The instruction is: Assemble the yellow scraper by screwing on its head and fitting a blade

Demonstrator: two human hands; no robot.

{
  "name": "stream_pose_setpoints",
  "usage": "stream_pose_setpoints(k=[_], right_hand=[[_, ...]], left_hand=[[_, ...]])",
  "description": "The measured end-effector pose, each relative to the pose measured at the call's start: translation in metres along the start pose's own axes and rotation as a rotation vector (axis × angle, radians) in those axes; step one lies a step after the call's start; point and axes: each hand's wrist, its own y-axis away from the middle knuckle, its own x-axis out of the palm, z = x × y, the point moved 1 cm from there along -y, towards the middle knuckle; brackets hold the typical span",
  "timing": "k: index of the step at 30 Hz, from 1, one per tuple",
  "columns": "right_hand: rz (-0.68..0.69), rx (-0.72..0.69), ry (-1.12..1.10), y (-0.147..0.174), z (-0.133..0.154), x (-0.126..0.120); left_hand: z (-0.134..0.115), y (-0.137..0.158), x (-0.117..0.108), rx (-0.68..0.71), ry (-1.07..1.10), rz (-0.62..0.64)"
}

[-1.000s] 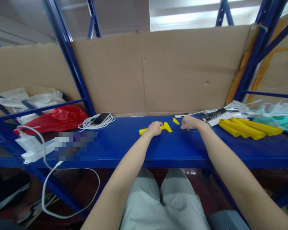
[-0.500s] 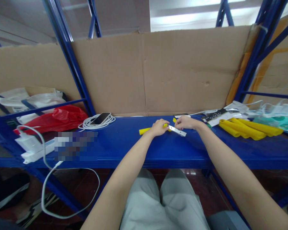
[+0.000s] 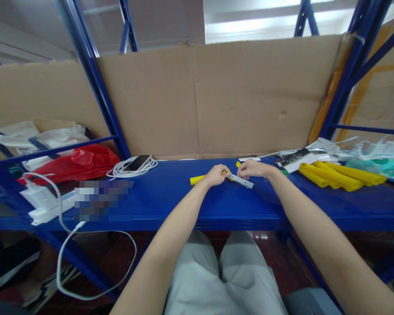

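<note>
My left hand [image 3: 217, 176] is closed around a yellow rod-like piece [image 3: 197, 180], whose one end sticks out to the left of the hand. From the other side of this hand a flat silver metal strip [image 3: 243, 180] points to the right and toward me, low over the blue table. Whether strip and yellow piece are joined is hidden by the fingers. My right hand [image 3: 251, 169] is just beyond the strip, its fingers bent and pinched together. A small yellow bit [image 3: 238, 164] shows beside its fingertips; what the fingers hold is too small to make out.
Several yellow tube-like pieces [image 3: 343, 176] lie on the blue table [image 3: 170, 201] at right, beside a black-and-white package [image 3: 300, 159]. At left are a phone [image 3: 138, 162] on a coiled white cable, a red bag [image 3: 85, 161] and a power strip [image 3: 54, 210]. Cardboard [image 3: 249, 100] stands behind.
The metal strip has turned slightly, its face now looking duller, and its free end has shifted a little left. My left fingers have drawn in slightly. My right hand stays nearly in place.
</note>
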Motion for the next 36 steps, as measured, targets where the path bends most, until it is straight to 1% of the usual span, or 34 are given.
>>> stream_pose_setpoints(k=[11,18,24,27,30,33,36], right_hand=[[0.034,0.033,-0.072,0.001,0.001,0.000],[0.080,0.021,-0.122,0.002,0.000,0.001],[0.086,-0.005,-0.160,-0.003,-0.008,0.002],[0.072,-0.025,-0.134,-0.005,-0.010,0.003],[0.052,-0.001,-0.112,-0.006,-0.009,0.003],[-0.029,0.072,-0.119,-0.006,-0.009,0.001],[-0.134,0.153,-0.130,-0.007,-0.010,0.000]], left_hand=[[-0.001,0.001,-0.001,-0.061,0.019,-0.012],[-0.001,0.001,-0.001,-0.107,0.079,-0.064],[-0.001,0.000,-0.003,-0.117,0.139,-0.111],[0.000,0.000,-0.002,-0.117,0.130,-0.112],[0.003,0.000,-0.001,-0.112,0.059,-0.101],[0.007,0.001,0.003,-0.120,-0.039,-0.071],[0.011,0.003,0.007,-0.111,-0.145,-0.007]])
